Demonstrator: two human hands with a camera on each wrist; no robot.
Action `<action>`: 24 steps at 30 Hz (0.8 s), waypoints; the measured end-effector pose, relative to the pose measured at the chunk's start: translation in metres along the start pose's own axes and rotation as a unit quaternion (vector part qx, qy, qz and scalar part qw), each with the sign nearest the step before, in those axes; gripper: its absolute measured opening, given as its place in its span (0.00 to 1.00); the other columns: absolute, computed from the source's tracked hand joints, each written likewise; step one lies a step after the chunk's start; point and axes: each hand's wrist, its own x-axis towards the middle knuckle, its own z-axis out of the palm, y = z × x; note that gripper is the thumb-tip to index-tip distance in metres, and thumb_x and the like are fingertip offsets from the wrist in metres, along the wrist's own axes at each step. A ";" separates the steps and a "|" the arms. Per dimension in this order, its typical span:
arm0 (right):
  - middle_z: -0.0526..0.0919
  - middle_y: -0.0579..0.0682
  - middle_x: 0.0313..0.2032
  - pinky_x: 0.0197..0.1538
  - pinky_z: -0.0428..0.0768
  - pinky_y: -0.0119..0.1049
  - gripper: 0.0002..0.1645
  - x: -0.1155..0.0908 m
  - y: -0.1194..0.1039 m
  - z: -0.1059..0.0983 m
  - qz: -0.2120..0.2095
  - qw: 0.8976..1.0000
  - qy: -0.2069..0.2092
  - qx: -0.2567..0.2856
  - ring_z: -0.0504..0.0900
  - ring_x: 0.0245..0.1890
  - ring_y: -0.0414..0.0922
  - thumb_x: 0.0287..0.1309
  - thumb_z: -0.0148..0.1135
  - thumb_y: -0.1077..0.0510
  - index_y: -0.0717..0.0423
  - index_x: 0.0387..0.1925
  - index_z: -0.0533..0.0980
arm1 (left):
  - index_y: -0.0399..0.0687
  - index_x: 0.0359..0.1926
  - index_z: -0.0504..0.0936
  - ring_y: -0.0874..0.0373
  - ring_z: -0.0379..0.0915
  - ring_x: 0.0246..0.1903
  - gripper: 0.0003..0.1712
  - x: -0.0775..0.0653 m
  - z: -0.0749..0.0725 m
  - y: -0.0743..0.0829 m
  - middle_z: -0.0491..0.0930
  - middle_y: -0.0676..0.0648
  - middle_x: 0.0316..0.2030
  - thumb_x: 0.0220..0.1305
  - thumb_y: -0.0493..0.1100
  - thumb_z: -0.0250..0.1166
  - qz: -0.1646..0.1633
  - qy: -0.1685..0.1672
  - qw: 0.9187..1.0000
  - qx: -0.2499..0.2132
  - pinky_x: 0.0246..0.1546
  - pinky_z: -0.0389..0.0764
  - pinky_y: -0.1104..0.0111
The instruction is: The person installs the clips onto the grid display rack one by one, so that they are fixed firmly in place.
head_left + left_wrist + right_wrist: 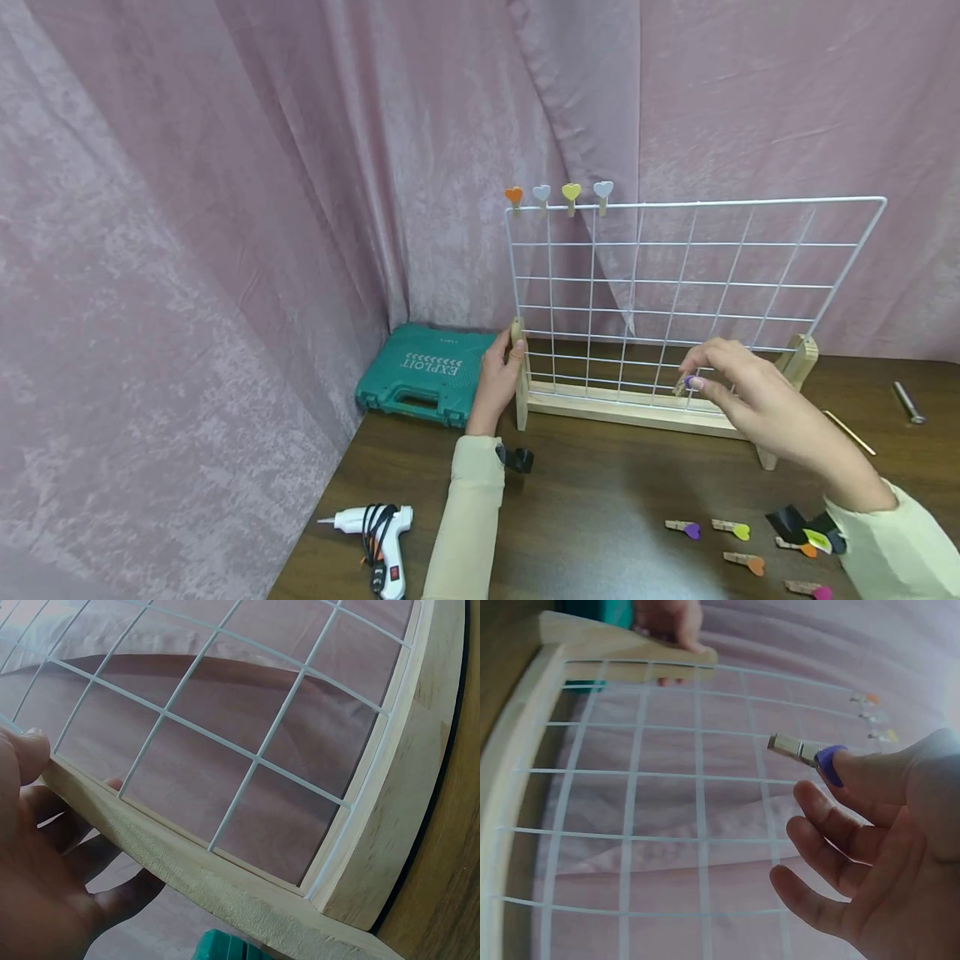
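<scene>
Head view first: my left hand (497, 377) gripped the wooden post (518, 371) at the left end of the white wire grid (675, 283), just left of centre frame. My right hand (750, 392), right of centre, pinched a purple-heart clothespin (686, 383) in its fingertips, close in front of the grid's lower wires. Four heart pegs (557, 195) sat on the grid's top edge. Loose pegs (738, 546) lay at the lower right, a glue gun (375, 537) at the lower left, a teal case (423, 373) behind my left hand.

Left wrist view: my fingers curled around the wooden frame (225, 889), thumb at the far left edge.

Right wrist view: thumb and forefinger clamped the clothespin (806, 752) at upper right, other fingers spread loose below it.
</scene>
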 end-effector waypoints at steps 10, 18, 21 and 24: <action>0.76 0.46 0.40 0.39 0.66 0.28 0.20 0.033 -0.012 -0.022 -0.031 0.999 0.033 -0.026 0.69 0.42 0.37 0.44 0.62 0.79 0.57 0.36 0.75 | 0.46 0.63 0.68 0.55 0.68 0.55 0.25 0.002 0.000 0.001 0.76 0.44 0.52 0.70 0.51 0.49 0.003 0.002 1.000 0.009 0.55 0.68 0.60; 0.77 0.48 0.40 0.44 0.64 0.28 0.16 0.055 -0.022 -0.031 -0.028 0.997 0.063 -0.032 0.70 0.44 0.41 0.46 0.60 0.79 0.60 0.35 0.75 | 0.45 0.63 0.68 0.53 0.69 0.54 0.26 0.002 0.000 -0.001 0.76 0.43 0.52 0.69 0.51 0.50 0.002 0.005 1.000 0.003 0.55 0.69 0.58; 0.76 0.50 0.39 0.44 0.63 0.29 0.16 0.064 -0.025 -0.035 -0.034 0.996 0.072 -0.037 0.70 0.44 0.43 0.47 0.60 0.79 0.61 0.35 0.75 | 0.45 0.63 0.67 0.52 0.69 0.54 0.26 0.002 0.000 -0.001 0.76 0.43 0.52 0.69 0.51 0.50 0.000 0.004 1.000 0.007 0.54 0.70 0.58; 0.76 0.51 0.39 0.42 0.63 0.32 0.15 0.071 -0.027 -0.039 -0.038 0.995 0.080 -0.044 0.70 0.43 0.45 0.47 0.60 0.79 0.61 0.35 0.75 | 0.44 0.64 0.67 0.52 0.69 0.54 0.26 0.001 0.000 0.000 0.75 0.42 0.52 0.69 0.51 0.50 0.002 0.003 1.000 0.014 0.55 0.69 0.58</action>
